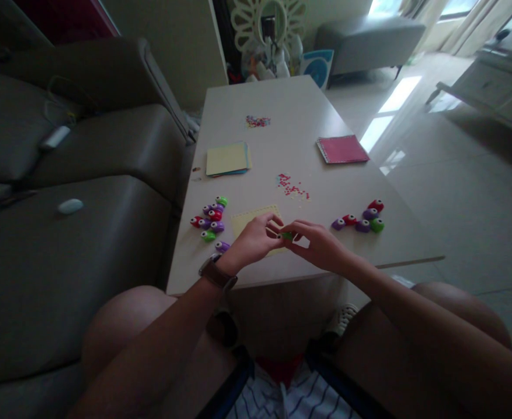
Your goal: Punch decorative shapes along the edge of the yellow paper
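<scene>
My left hand [260,235] and my right hand [315,244] meet over the near edge of the table, fingers closed on a small green craft punch [287,235] between them. Part of the punch is hidden by the fingers. Beneath the hands lies a yellow paper sheet [249,220] with small holes along its far edge; the hands cover much of it. Close to my left wrist sits a purple craft punch [221,247].
Left stand several coloured punches [214,215]; more punches [363,226] are at right. Paper confetti [291,187] lies beyond the sheet, with another confetti pile [258,121] farther back. A paper stack [227,159] and a pink pad [343,149] flank the table [282,105]. A sofa [85,233] adjoins it.
</scene>
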Demonstrator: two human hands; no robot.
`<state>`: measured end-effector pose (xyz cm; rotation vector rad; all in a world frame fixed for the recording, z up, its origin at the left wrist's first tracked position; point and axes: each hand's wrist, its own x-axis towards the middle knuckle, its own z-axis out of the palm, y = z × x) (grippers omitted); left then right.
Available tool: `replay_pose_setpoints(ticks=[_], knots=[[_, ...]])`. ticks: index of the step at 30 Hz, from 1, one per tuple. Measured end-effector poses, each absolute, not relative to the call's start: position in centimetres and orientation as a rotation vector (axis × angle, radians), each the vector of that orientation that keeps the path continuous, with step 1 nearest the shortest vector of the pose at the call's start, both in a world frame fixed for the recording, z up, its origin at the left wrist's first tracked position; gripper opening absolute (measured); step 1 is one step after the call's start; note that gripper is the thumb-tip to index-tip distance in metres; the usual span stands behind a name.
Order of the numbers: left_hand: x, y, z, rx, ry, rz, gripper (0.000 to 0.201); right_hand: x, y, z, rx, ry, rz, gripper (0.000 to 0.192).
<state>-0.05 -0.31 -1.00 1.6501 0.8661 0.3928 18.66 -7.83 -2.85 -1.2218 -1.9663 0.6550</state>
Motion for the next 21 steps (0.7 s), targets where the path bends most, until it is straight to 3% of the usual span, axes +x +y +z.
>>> replay_pose_setpoints(ticks=[3,8,14,21], knots=[[-0.2,-0.6,-1.2,1.839,0.871,0.363,0.039,19.6,-7.4,-2.7,-1.291,-1.981,0.597,0.022],[-0.9,-1.6,-1.3,2.458,0.929,0.159,0.034,20.8,-7.2,-2.3,-1.435,-1.941,0.409,0.014],[-0.7,-2.6,-0.6,2.646,0.963,-0.066,0.022,20.7,-7.5,-2.4,-1.493,-2.012,0.347,0.013],[-0.4,-3.2,-0.2,2.780,0.901,-0.093,0.029,20.7,-7.2,-2.6,-1.473,-2.045,0.314,0.008]])
